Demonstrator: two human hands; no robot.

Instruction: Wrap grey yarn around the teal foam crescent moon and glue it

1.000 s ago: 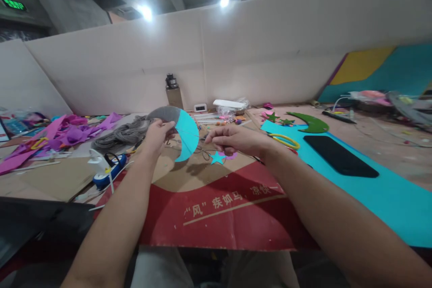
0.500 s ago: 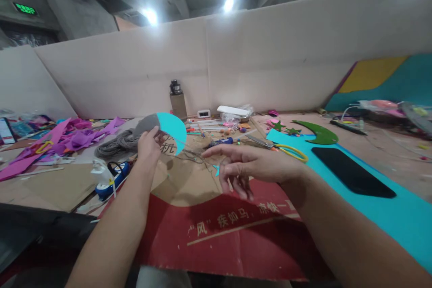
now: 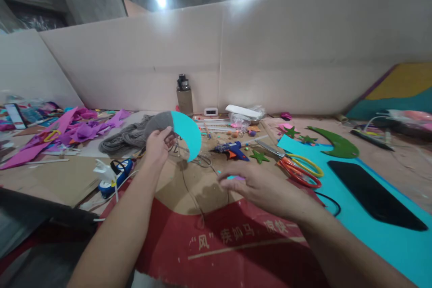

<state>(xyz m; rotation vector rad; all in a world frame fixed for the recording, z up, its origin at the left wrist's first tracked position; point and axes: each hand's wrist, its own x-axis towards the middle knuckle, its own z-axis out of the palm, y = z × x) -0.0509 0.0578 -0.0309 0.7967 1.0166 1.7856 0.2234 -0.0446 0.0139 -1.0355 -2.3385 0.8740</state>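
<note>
My left hand [image 3: 158,144] grips a crescent cutout [image 3: 189,137]. One end of the crescent is wrapped in grey yarn and the other shows bare bright cyan. Thin grey yarn [image 3: 205,162] trails from it across the cardboard towards my right hand [image 3: 248,184]. The fingers of that hand are drawn together near its thumb, with the strand reaching their tips. Beneath both hands lies a red and brown cardboard sheet [image 3: 175,238]. To the left of the crescent rests a thick skein of grey yarn [image 3: 121,139].
Red-handled scissors [image 3: 300,173], a blue glue gun [image 3: 236,149], and a green star [image 3: 259,157] lie beyond my right hand. A black phone [image 3: 374,193] and a green crescent [image 3: 340,144] are on the right. A blue power strip [image 3: 116,177] sits left; a bottle [image 3: 184,99] stands behind.
My right hand has lowered slightly and its fingers have come together from a more outstretched pose. The crescent stays in my left hand. The view has shifted, showing the scissors and green star more fully.
</note>
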